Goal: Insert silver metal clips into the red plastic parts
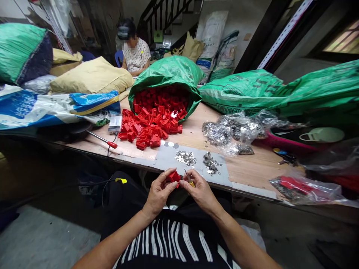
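My left hand (160,190) is closed around a small red plastic part (174,176), held just below the table's front edge. My right hand (198,188) meets it from the right, pinching a thin tool with a yellow handle (189,180) whose tip points up beside the part. On the grey mat (168,157) right behind my hands lie two small heaps of shiny metal pieces (186,157). Further back a pile of red plastic parts (146,129) spills from an open green sack (168,73).
A clear bag of metal pieces (232,130) lies right of centre. Green sacks (280,91) fill the right side, tan and blue sacks (89,76) the left. A red-handled screwdriver (102,139) lies at the left. Another person (134,48) sits at the far end.
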A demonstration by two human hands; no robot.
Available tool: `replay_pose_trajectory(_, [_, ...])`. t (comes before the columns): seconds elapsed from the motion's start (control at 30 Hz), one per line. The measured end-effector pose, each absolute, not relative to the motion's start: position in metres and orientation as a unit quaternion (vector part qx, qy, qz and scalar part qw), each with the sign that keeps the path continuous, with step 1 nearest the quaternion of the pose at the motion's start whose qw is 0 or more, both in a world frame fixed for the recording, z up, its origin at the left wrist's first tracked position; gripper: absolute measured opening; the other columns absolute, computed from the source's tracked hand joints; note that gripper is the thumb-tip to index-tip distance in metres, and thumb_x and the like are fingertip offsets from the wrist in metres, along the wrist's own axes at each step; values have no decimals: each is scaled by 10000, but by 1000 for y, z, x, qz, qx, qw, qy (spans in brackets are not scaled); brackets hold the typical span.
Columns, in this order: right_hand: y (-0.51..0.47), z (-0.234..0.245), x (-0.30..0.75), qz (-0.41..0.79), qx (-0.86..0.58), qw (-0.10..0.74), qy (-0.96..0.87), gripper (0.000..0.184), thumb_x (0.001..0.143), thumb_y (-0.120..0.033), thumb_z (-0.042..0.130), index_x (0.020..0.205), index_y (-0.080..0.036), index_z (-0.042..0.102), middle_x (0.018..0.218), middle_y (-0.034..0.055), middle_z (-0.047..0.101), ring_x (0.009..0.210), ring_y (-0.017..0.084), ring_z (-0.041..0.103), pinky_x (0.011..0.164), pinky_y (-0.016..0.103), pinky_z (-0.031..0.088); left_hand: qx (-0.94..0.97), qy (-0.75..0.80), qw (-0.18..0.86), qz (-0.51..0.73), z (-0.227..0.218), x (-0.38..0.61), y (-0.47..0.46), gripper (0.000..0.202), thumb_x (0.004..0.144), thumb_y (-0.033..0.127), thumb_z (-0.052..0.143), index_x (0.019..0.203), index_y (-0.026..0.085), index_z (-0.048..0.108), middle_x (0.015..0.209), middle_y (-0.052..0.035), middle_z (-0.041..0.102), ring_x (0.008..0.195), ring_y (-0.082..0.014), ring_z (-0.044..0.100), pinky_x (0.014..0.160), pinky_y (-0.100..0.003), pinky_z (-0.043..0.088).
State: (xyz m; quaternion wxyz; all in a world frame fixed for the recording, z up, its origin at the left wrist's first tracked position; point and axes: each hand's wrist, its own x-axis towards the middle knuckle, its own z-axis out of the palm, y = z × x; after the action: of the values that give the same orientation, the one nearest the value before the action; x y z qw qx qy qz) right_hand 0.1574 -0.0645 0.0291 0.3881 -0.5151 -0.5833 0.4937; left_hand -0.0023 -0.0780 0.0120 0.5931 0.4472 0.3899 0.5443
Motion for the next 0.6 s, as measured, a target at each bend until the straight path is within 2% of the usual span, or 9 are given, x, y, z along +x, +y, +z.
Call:
replay_pose_trajectory(0.13, [-65, 25, 157, 489, -519, 390, -583, 320, 775, -495, 643, 801, -208, 501, 700, -29, 566, 591, 111, 491, 521, 229, 373, 447, 385, 601, 540, 11, -2, -79, 409, 771, 264, 694, 1177, 239, 651, 1106, -47, 692, 966, -183, 652, 867, -280, 522])
replay_pose_trajectory(0.3, [-66, 26, 157, 544, -501, 387, -551, 321, 825, -504, 590, 817, -218, 445, 677, -37, 586, 476, 80, 421, 453, 219, 336, 404, 370, 633, 546, 5, -2, -76, 444, 769, 264, 703, 1206, 237, 626, 1035, -33, 701, 967, -165, 631, 907, -275, 481])
replay_pose_trajectory(0.43, [-67, 30, 158, 568, -480, 383, -547, 316, 839, -501, 580, 839, -220, 436, 701, -30, 607, 453, 71, 417, 447, 222, 323, 336, 343, 677, 557, 7, 0, -75, 453, 759, 260, 713, 1199, 231, 608, 973, -26, 689, 904, -148, 638, 855, -268, 497])
replay_pose_trajectory(0.6, [-67, 28, 162, 570, -474, 378, -554, 305, 841, -489, 588, 848, -222, 441, 660, -60, 509, 464, 71, 404, 453, 222, 324, 327, 333, 695, 547, 9, 1, -75, 456, 738, 261, 728, 1162, 237, 562, 1030, -42, 685, 957, -175, 639, 838, -299, 517])
